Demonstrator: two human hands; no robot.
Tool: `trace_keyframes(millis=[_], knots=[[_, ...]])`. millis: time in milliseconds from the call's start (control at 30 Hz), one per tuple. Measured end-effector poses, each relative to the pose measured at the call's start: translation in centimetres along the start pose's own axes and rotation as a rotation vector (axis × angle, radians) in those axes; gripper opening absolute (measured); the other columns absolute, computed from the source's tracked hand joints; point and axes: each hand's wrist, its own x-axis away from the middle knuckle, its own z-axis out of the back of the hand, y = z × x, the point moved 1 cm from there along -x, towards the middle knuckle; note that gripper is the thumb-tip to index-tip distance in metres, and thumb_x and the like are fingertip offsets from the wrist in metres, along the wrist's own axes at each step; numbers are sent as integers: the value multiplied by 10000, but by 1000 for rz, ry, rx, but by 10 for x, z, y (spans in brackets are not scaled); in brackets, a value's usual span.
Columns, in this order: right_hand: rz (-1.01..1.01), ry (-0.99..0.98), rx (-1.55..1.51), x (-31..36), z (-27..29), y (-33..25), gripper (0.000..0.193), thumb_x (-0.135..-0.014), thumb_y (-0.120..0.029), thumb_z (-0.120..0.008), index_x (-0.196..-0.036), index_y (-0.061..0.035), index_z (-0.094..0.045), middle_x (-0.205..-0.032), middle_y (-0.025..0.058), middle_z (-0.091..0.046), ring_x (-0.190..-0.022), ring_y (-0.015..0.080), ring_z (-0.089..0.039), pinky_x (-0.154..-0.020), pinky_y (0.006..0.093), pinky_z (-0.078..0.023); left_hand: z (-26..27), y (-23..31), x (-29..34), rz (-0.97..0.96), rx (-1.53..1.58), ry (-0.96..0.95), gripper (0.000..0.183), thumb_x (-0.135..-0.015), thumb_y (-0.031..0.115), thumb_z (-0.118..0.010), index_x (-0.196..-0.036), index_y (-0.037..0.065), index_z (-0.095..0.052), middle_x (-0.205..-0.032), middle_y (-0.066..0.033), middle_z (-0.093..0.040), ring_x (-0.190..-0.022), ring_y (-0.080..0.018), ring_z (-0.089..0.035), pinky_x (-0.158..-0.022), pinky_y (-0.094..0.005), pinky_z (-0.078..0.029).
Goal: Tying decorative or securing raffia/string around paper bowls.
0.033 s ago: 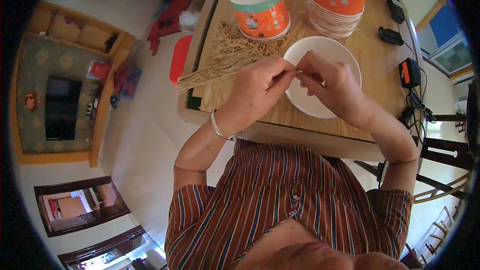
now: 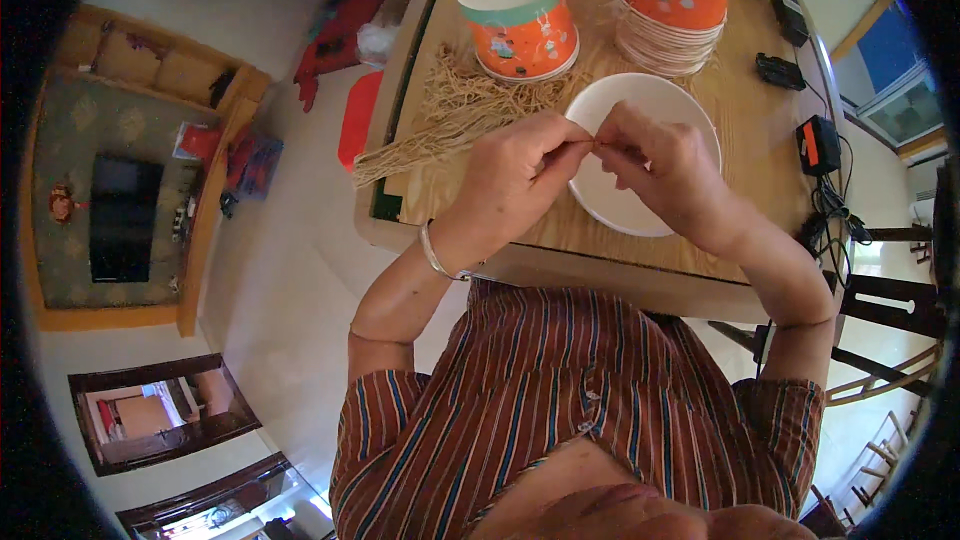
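My left hand (image 2: 520, 172) and my right hand (image 2: 672, 162) meet fingertip to fingertip over the left rim of a white open tub (image 2: 648, 208). Both pinch, thumb against forefinger; what lies between the fingertips is too small and covered to name. Left of the tub, next to my left hand, lies a loose bundle of thin, dry, tan root-like strands (image 2: 410, 152). Just behind the strands, an orange paper tub with a green band (image 2: 520, 40) stands upside down on the table. The inside of the white tub is partly hidden by my right hand.
A nested stack of orange paper tubs (image 2: 672, 15) stands behind the white tub on the wooden table (image 2: 755, 230). Along the right edge lie a black and orange box (image 2: 818, 146), black adapters (image 2: 780, 71) and hanging cables (image 2: 830, 208). A red stool (image 2: 360, 120) stands left of the table.
The hands keep almost the same place. A small pale bit that showed between the fingertips is now hidden by them.
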Motion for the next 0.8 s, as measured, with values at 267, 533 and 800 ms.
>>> trace_keyframes(millis=[267,533,800], knots=[[-219,25,-378,5,3,2,76,-929,-51,-606,-881,-5,-568,-721,11,-605,-602,56,-573,-533,218,-490,10,-8,-3,292,267,175,157,-962,126,-563,-914,-3,-638,-738,-40,-620,-629,-69,-588,-587,-234,-494],[-17,103,-214,10,-4,0,100,-913,-82,-623,-875,-21,-553,-627,64,-590,-554,118,-607,-496,284,-483,-5,2,-4,210,187,-49,331,-1015,257,-464,-817,28,-597,-640,-5,-517,-569,-79,-489,-503,-260,-396],[8,41,-101,12,-5,3,57,-917,-32,-613,-931,16,-585,-725,36,-611,-621,72,-603,-545,228,-505,-9,5,0,233,156,-77,172,-958,125,-547,-850,-7,-566,-667,-143,-562,-595,-199,-559,-562,-338,-441]])
